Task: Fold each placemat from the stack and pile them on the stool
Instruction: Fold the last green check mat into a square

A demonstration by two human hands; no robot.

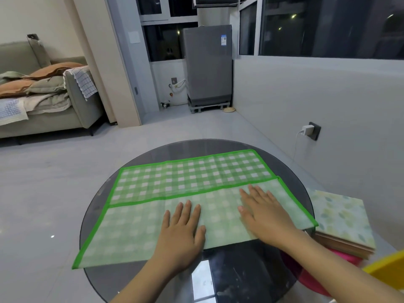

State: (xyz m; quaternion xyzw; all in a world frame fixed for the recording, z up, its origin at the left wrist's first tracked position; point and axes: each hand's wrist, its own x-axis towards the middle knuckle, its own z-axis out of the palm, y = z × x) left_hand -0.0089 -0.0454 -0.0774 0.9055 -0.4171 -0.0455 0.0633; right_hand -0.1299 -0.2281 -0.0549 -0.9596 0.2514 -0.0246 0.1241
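A green checked placemat [175, 182] with a bright green border lies on the round dark glass table [240, 281]. Its near half is folded over, pale underside up. My left hand [181, 230] presses flat on the folded part near the middle. My right hand [262, 213] lies flat on the same fold toward its right end, fingers straight. To the right, a pile of folded placemats [343, 217], the top one pale with a leaf print, sits on a pink stool [314, 278].
A yellow object [389, 267] shows at the right edge. A wall with a plugged-in charger [307, 130] runs along the right. A grey appliance [207, 64] stands at the back and a sofa [43, 101] with bedding at the left. Grey tiled floor surrounds the table.
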